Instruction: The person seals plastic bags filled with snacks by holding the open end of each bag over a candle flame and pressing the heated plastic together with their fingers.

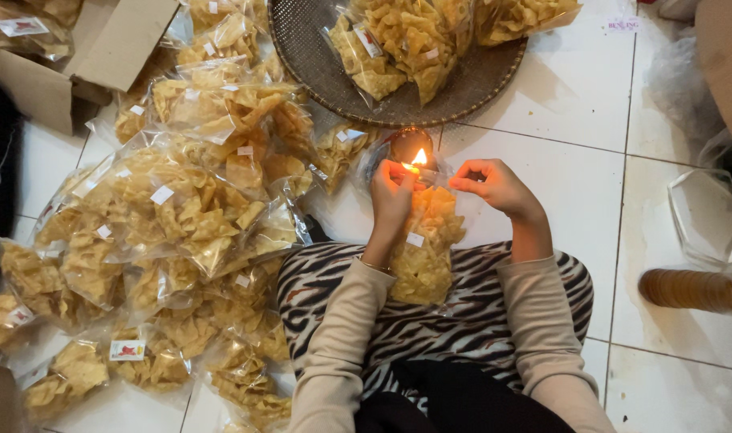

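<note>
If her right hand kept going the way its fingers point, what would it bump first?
Probably the small orange flame, just beyond the right hand, which pinches the clear plastic bag of yellow chips; depth is unclear.

woven tray (318, 72): round, dark, flat on the white tiled floor (574, 96); the landmark for all that follows.
on the tray: several clear bags of yellow chips (398, 40), heaped and spilling past its far rim.
left of the tray: a large heap of filled chip bags (181, 208), each with a small white label, reaching down to the lower left corner.
far left of the tray: an open cardboard box (101, 48) with more bags inside.
right of the tray, well apart: an empty clear plastic bag (707, 212); just below it, a brown roll (687, 289) lying on its side.
</note>
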